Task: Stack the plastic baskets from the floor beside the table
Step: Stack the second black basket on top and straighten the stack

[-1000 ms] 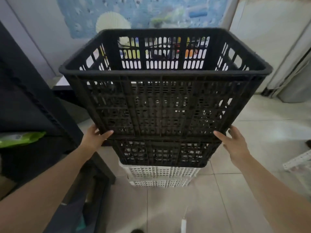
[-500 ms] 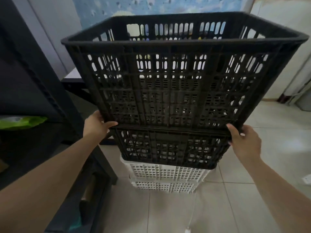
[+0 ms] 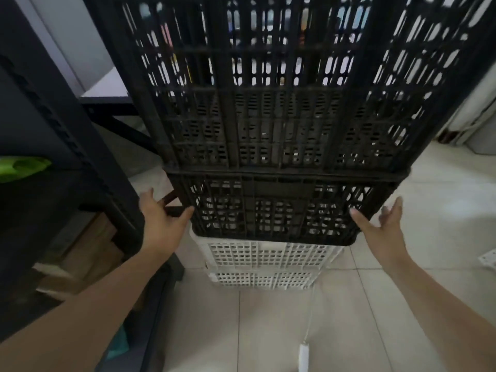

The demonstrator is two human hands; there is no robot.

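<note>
A tall black slatted basket (image 3: 281, 84) sits nested in a second black basket (image 3: 268, 210), which rests on two white baskets (image 3: 265, 257) stacked on the tiled floor. My left hand (image 3: 161, 218) is at the lower black basket's left corner, fingers spread, thumb tip against its side. My right hand (image 3: 381, 226) is at its right corner, fingers apart, index tip touching or just off the wall. Neither hand grips anything.
A dark shelf unit (image 3: 67, 162) with a green packet (image 3: 21, 167) stands close on the left. A table (image 3: 107, 89) is behind the stack. A white cable with a plug (image 3: 304, 353) lies on the floor tiles (image 3: 295, 331) in front.
Both hands held the top black basket's bottom edge earlier. They have let go and dropped to the lower basket's sides, fingers spread. The view has moved closer and lower.
</note>
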